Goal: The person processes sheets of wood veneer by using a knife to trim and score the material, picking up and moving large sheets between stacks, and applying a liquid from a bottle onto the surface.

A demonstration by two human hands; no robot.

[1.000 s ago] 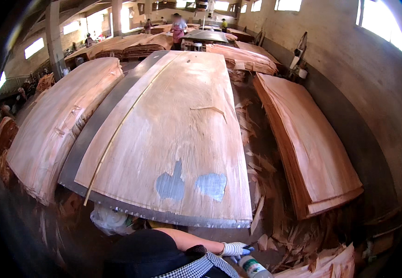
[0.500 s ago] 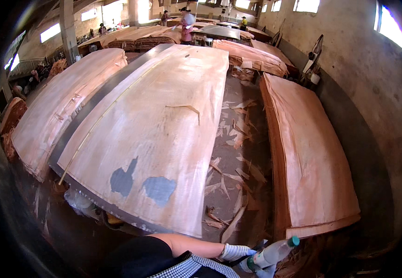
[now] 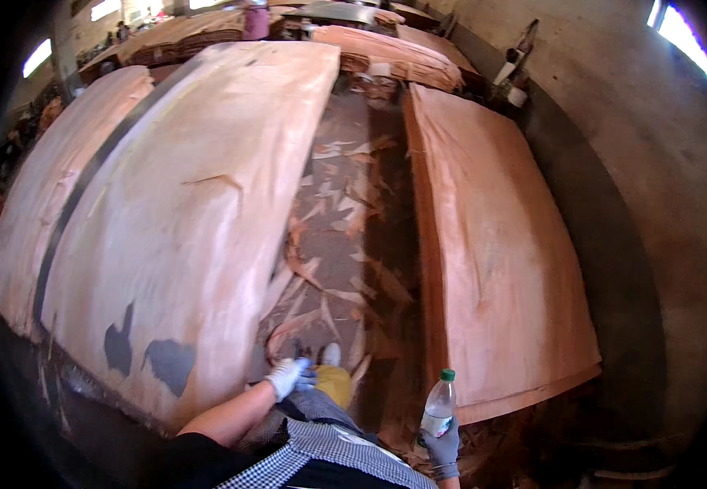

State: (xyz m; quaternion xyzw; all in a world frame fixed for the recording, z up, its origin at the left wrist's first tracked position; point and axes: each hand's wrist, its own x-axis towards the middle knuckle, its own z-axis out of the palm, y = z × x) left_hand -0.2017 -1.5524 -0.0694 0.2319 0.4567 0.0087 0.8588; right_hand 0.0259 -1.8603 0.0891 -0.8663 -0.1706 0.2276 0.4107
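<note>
My right hand (image 3: pixel 443 447), in a grey glove, is wrapped round the lower part of a clear plastic bottle (image 3: pixel 441 403). The bottle has a green cap, leans slightly and holds some liquid. My left hand (image 3: pixel 291 378), in a white glove, is in front of my body, beside the near right edge of a large wood veneer sheet (image 3: pixel 182 220). Its fingers are curled together, and whatever they may hold is hidden. Two dark grey patches show through holes near that sheet's front end, and a thin curved strip (image 3: pixel 216 181) lies on top.
A stack of reddish veneer (image 3: pixel 516 261) stands on the right along the wall (image 3: pixel 639 106). Torn veneer scraps (image 3: pixel 345 204) litter the aisle floor between the stacks. Another veneer stack (image 3: pixel 68 187) lies at the left. Farther back are more stacks (image 3: pixel 386 55) and a person in pink (image 3: pixel 256 20).
My hands have separated: the left moved away leftward from the bottle, while the right keeps it, now more upright. The view has turned toward the aisle and tilted down.
</note>
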